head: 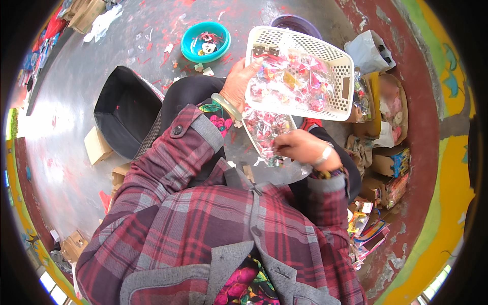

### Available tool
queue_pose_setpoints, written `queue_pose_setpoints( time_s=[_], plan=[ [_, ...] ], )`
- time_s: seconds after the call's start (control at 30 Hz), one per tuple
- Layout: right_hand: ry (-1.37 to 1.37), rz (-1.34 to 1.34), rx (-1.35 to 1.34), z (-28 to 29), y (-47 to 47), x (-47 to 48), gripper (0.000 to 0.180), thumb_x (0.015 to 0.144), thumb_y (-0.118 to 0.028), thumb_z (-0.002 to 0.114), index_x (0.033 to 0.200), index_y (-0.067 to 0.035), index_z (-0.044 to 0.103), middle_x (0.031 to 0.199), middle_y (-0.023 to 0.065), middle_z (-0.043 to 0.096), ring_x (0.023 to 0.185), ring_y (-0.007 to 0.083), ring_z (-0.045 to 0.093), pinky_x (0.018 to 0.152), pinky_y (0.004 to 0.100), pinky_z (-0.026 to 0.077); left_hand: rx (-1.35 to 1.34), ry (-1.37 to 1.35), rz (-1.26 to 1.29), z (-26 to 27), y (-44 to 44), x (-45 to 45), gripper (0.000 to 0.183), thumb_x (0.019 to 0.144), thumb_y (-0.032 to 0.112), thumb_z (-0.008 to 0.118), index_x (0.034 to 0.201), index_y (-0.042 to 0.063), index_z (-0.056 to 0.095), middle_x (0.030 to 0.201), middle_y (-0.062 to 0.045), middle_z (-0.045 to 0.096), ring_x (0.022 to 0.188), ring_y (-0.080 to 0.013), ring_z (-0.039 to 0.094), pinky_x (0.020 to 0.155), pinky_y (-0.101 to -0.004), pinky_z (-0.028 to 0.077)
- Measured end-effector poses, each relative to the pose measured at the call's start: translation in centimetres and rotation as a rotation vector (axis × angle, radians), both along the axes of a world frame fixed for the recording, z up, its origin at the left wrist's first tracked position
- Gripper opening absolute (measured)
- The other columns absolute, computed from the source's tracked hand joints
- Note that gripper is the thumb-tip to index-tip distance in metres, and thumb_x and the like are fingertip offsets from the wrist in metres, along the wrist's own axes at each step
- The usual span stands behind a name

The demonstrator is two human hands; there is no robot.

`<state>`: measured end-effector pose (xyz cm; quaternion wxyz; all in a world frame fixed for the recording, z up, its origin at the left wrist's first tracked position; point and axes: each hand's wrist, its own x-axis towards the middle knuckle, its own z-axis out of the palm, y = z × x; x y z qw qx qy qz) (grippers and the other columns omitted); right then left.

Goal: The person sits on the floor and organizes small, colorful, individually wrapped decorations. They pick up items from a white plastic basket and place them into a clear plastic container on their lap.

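My left hand [240,82] grips the left side of a white perforated plastic basket [347,93], thumb over the rim. Inside the basket lie many small items in clear plastic bags [291,78], mostly pink and red. Below it, partly covered by it, is a second light container [251,139] filled with similar bagged pieces [267,126]. My right hand [307,149] is over the lower right part of that container, fingers bent together at the bagged pieces; whether it pinches one is hidden. A clear plastic bag [299,171] lies just under my right wrist.
A turquoise basin [185,47] with small pieces and a purple basin [314,28] stand beyond my knees. An open black box [127,110] is at my left. Along the right wall are a white plastic bag [368,51] and several cardboard boxes [383,162]. Red scraps litter the floor.
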<state>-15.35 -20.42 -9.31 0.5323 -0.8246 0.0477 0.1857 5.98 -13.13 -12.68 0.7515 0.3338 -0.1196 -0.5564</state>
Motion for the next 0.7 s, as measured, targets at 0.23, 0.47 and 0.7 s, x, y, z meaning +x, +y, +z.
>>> queue_pose_setpoints(
  time_s=[0.23, 0.47, 0.7],
  plan=[
    [-0.183, -0.481, -0.314, 7.6, -3.8, -1.1, 0.012, 0.079, 0.002, 0.055, 0.088, -0.001, 0.061, 0.076, 0.0118, 0.062, 0.071, 0.0237, 0.061, 0.066, 0.0328, 0.047, 0.034, -0.046, -0.103, -0.5, 0.2, -1.4, 0.046, 0.09, 0.027, 0.062, 0.125, 0.001, 0.047, 0.113, -0.01, 0.06, 0.1, -0.0186, 0.062, 0.082, -0.0342, 0.054],
    [-0.072, -0.205, -0.59, 1.0, -6.8, 1.3, 0.013, 0.079, -0.008, 0.054, 0.085, -0.004, 0.064, 0.074, 0.0162, 0.063, 0.073, 0.0336, 0.061, 0.066, 0.0394, 0.047, 0.057, -0.015, -0.216, -0.8, -0.2, -2.9, 0.049, 0.089, 0.027, 0.062, 0.127, 0.001, 0.045, 0.112, -0.012, 0.06, 0.097, -0.0194, 0.063, 0.08, -0.035, 0.055],
    [-0.036, -0.275, -0.857, -1.2, -5.5, 1.9, 0.011, 0.077, -0.01, 0.056, 0.082, -0.004, 0.063, 0.077, 0.0177, 0.064, 0.075, 0.0367, 0.062, 0.066, 0.0429, 0.048, 0.014, 0.012, -0.233, -1.2, -0.3, -2.8, 0.049, 0.091, 0.03, 0.06, 0.128, 0.001, 0.044, 0.117, -0.011, 0.059, 0.1, -0.0188, 0.063, 0.083, -0.0346, 0.054]
  ],
)
